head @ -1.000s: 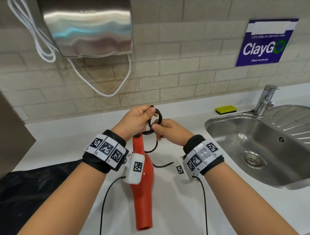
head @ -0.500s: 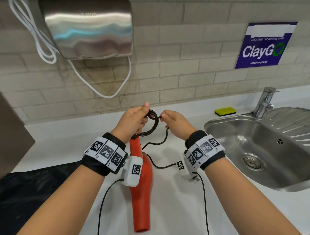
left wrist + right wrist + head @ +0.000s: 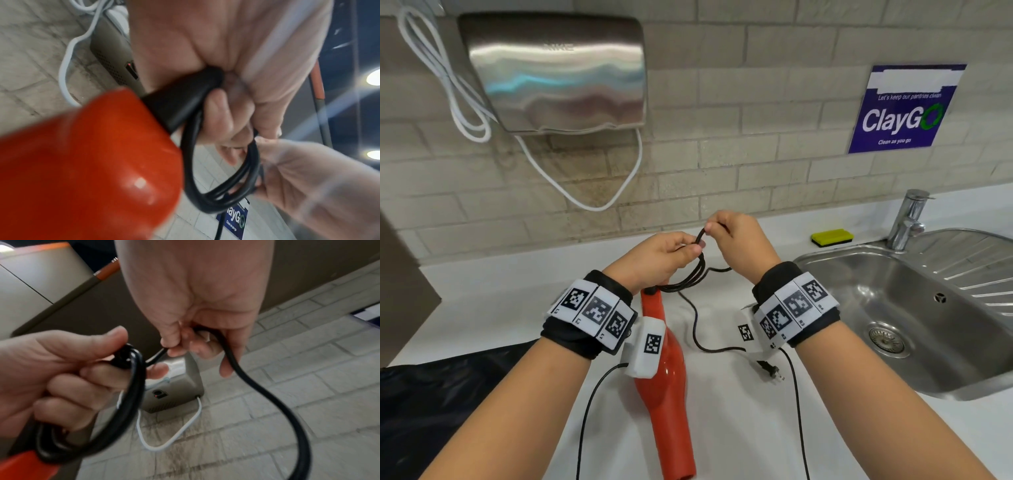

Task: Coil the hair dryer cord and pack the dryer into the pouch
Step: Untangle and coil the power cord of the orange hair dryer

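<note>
An orange-red hair dryer (image 3: 669,387) hangs from its black cord above the white counter, its nozzle toward me. My left hand (image 3: 664,258) grips a small coil of black cord (image 3: 693,274) at the dryer's cord end; the coil (image 3: 222,183) shows close up beside the dryer (image 3: 82,162). My right hand (image 3: 736,236) pinches the free cord (image 3: 246,386) just above the coil (image 3: 123,402). The remaining cord trails down to the plug (image 3: 768,370) on the counter. A black pouch (image 3: 438,404) lies at the lower left.
A steel sink (image 3: 914,308) with a tap (image 3: 907,219) lies to the right, a yellow sponge (image 3: 832,237) behind it. A steel hand dryer (image 3: 558,72) with white cables hangs on the tiled wall. A blue sign (image 3: 904,109) is at the right.
My right hand has lifted the free cord up and over toward the coil. The slack on the counter has shortened and the plug has come into view beside my right wrist.
</note>
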`<state>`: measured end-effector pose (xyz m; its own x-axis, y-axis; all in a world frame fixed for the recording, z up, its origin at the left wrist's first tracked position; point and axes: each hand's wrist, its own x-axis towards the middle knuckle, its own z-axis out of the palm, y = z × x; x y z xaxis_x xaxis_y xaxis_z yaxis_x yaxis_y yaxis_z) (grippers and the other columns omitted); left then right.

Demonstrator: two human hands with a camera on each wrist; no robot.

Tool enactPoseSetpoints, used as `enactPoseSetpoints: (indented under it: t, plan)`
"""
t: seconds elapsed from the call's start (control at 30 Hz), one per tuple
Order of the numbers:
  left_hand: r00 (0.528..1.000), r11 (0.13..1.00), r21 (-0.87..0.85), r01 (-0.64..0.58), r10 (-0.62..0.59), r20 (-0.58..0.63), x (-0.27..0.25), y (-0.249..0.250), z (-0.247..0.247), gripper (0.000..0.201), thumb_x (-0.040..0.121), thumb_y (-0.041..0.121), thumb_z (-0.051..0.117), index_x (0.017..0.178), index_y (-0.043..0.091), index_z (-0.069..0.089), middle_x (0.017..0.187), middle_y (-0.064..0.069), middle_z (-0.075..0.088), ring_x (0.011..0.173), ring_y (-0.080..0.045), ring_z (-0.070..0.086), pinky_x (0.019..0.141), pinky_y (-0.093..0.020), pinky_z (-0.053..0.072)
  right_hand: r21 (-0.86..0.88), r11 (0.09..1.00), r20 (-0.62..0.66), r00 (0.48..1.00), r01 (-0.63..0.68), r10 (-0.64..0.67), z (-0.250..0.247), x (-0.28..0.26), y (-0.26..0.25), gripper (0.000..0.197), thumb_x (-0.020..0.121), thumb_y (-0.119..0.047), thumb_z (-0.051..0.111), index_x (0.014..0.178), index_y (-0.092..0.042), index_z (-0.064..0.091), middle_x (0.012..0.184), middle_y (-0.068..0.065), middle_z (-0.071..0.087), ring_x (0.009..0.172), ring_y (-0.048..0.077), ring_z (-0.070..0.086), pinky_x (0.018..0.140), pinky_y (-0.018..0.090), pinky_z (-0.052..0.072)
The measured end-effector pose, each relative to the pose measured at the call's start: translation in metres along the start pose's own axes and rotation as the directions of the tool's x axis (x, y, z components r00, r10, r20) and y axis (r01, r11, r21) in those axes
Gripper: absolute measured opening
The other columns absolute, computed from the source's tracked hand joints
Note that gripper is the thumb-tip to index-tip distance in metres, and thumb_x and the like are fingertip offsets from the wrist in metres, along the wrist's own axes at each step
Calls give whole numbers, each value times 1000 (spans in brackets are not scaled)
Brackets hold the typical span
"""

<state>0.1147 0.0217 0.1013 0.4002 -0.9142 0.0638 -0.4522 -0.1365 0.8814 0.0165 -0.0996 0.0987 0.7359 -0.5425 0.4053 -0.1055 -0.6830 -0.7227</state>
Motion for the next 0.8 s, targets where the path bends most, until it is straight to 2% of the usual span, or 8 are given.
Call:
enactPoseSetpoints:
  t: [0.07, 0.17, 0.37, 0.53, 0.6, 0.67, 0.7, 0.8]
  plan:
    - [1000, 996, 82, -21, 20, 7, 0, 4, 4, 21, 95, 17, 45, 110, 10, 59, 45, 16, 45, 32, 4, 41, 37, -5, 28, -36, 998, -54, 997, 57, -59, -2, -1, -10, 20, 93, -17, 46, 88, -8, 63, 69, -3, 52, 64, 11, 47, 64, 29, 41]
    - [1000, 996, 91, -22, 23, -14, 3, 1, 4, 23, 96, 20, 42, 108, 12, 61, 55, 10, 41, 33, 1, 38, 38, -8, 26, -63, 991, -119, 985, 118, -125, -3, -6, -17, 19, 92, -15, 47, 87, -6, 63, 82, 1, 54, 77, 15, 49, 70, 27, 41]
    - [993, 999, -21, -47, 45, -112, 2, -13, -3, 23, 96, 21, 43, 89, 29, 63, 65, 7, 50, 35, -4, 28, 37, -16, 25, -84, 992, -193, 974, 99, -114, -3, -20, -6, 18, 91, -19, 52, 89, -12, 69, 81, -9, 56, 89, 21, 51, 84, 34, 40]
    - [975, 990, -122, -76, 48, -219, 5, -13, 1, 19, 94, 17, 50, 98, 27, 64, 72, 6, 61, 33, -3, 26, 35, -14, 24, 44, 989, -186, 974, 142, -132, -2, -20, -12, 18, 89, -12, 54, 94, -6, 70, 73, -9, 52, 70, 0, 49, 66, 6, 37]
    - [972, 986, -136, -93, 60, -228, 5, -14, 2, 20, 95, 17, 48, 100, 26, 64, 71, 6, 60, 34, -4, 26, 36, -15, 25, 53, 987, -180, 974, 151, -139, -1, -21, -11, 18, 89, -12, 54, 97, -8, 70, 73, -14, 52, 69, -3, 49, 66, 2, 36]
    - [971, 985, -138, -99, 65, -231, 4, -15, 3, 20, 95, 17, 46, 102, 24, 64, 72, 5, 59, 34, -3, 27, 36, -15, 25, 128, 982, -157, 981, 138, -117, -2, -24, -5, 19, 90, -16, 54, 99, -12, 70, 78, -10, 56, 73, 2, 52, 70, 7, 40]
    - [970, 985, -145, -97, 60, -236, 4, -15, 2, 20, 95, 17, 46, 104, 21, 64, 72, 5, 58, 34, -2, 27, 36, -15, 24, 192, 974, -143, 985, 118, -91, -3, -26, -1, 20, 90, -21, 52, 98, -17, 70, 82, -7, 59, 77, 9, 55, 73, 16, 45]
    - [964, 978, -181, -100, 50, -259, 3, -17, 2, 20, 95, 16, 47, 104, 21, 64, 71, 5, 58, 33, -2, 25, 35, -14, 23, 312, 950, -143, 987, -31, 79, 2, -29, 24, 25, 94, -27, 41, 95, -23, 66, 85, -10, 55, 83, 15, 54, 76, 33, 48]
